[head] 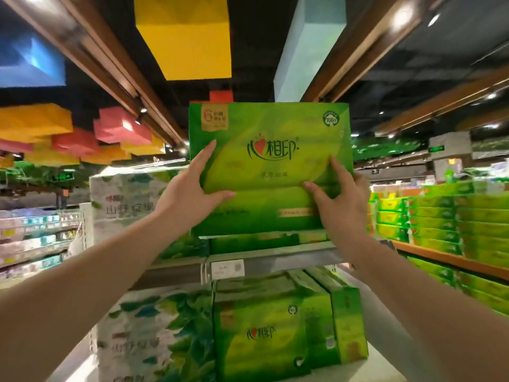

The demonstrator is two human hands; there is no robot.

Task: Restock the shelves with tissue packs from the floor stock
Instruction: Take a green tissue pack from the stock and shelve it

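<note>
A large green tissue pack (pixel 270 139) stands upright on top of another green pack (pixel 256 239) on the top shelf. My left hand (pixel 192 194) holds its lower left part, fingers up its side and thumb across its front. My right hand (pixel 338 199) grips its lower right part, with fingers wrapped round its right edge. Both arms reach up from below.
The grey shelf edge (pixel 275 261) carries a price tag (pixel 227 268). Below stand more green packs (pixel 272 337) and white leaf-printed packs (pixel 154 340). A white pack (pixel 124 205) stands left of the held one. Green stock fills the right shelves (pixel 446 227).
</note>
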